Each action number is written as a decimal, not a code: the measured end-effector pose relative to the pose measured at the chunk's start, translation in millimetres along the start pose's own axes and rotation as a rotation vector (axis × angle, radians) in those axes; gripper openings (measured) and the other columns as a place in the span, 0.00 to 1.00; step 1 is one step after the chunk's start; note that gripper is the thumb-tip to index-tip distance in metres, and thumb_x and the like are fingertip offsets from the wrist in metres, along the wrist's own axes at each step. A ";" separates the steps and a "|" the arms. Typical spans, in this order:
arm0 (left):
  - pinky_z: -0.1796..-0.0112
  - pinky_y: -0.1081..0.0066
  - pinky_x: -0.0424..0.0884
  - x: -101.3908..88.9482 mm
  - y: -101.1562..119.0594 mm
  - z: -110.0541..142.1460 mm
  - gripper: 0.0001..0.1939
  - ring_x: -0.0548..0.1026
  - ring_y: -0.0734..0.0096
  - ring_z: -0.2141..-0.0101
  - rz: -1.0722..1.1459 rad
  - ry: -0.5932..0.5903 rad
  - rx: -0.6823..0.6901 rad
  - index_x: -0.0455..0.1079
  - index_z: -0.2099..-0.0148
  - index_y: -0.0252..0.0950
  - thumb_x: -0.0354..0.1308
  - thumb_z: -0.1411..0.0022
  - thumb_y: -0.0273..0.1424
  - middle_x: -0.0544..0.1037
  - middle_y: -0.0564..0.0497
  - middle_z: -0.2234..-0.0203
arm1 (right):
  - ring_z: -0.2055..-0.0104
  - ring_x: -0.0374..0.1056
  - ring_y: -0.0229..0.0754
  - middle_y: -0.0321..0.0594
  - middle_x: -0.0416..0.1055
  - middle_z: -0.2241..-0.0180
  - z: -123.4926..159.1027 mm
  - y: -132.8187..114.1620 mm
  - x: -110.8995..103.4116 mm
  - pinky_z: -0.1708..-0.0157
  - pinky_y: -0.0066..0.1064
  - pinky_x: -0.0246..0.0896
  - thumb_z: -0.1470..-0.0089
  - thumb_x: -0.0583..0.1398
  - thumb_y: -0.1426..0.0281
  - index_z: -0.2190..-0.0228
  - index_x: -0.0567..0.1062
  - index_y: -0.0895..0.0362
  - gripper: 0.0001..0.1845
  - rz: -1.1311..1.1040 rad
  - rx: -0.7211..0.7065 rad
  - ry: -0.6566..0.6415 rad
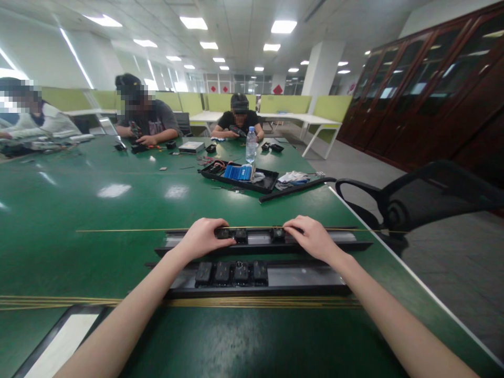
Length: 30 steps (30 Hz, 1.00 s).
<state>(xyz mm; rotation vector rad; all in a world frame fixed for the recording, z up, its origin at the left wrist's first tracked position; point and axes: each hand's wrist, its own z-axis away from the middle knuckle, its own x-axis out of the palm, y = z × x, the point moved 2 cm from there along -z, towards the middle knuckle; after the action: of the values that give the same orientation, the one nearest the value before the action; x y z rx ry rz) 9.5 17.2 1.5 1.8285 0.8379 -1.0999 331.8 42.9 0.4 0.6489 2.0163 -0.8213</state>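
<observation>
A long thin brass-coloured rod (129, 230) lies along the far black channel strip (255, 248), reaching past both its ends. Several square black blocks sit in this channel. My left hand (205, 237) is closed around a black block (222, 234) near the channel's left part, thumb in front and fingers behind. Just right of it stands another black block (241, 235). The fingertips of my right hand (311, 237) pinch the rod above a third block (278, 234). Nearer to me, a second channel strip (303, 277) carries a row of several black blocks (241, 273).
Several brass rods (252, 302) lie in front of the near channel. A white-topped black tray (63, 341) is at lower left. Beyond are a black tool tray (271, 181), gloves (292, 179), a bottle (251, 145) and a black strip (295, 190). Other people work across the table.
</observation>
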 end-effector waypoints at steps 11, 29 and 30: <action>0.63 0.68 0.70 0.9 -2.2 -0.3 0.25 0.80 0.60 0.64 -0.001 0.009 -0.001 0.76 0.57 0.39 0.60 0.46 0.53 0.83 0.48 0.66 | 0.64 0.71 0.44 0.40 0.77 0.67 -1.8 -2.5 -4.4 0.62 0.35 0.65 0.38 0.56 0.65 0.65 0.80 0.52 0.12 0.003 0.009 -0.009; 0.64 0.68 0.69 -0.9 1.8 0.4 0.24 0.79 0.59 0.65 -0.029 -0.005 -0.002 0.76 0.57 0.39 0.59 0.44 0.53 0.82 0.48 0.66 | 0.67 0.73 0.45 0.39 0.79 0.69 -2.2 -4.7 -0.4 0.66 0.35 0.66 0.41 0.59 0.61 0.69 0.80 0.53 0.12 -0.159 0.145 0.081; 0.64 0.68 0.69 -1.0 1.8 0.2 0.24 0.79 0.59 0.64 -0.031 -0.005 -0.001 0.76 0.57 0.39 0.59 0.44 0.53 0.82 0.48 0.66 | 0.67 0.73 0.45 0.39 0.79 0.69 -2.1 -4.9 0.1 0.66 0.34 0.66 0.41 0.59 0.61 0.69 0.80 0.53 0.12 -0.161 0.149 0.080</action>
<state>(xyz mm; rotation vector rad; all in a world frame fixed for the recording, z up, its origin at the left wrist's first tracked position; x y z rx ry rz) 10.5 16.1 2.9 1.8168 0.8662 -1.1228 327.3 41.3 2.7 0.6163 2.1142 -1.0645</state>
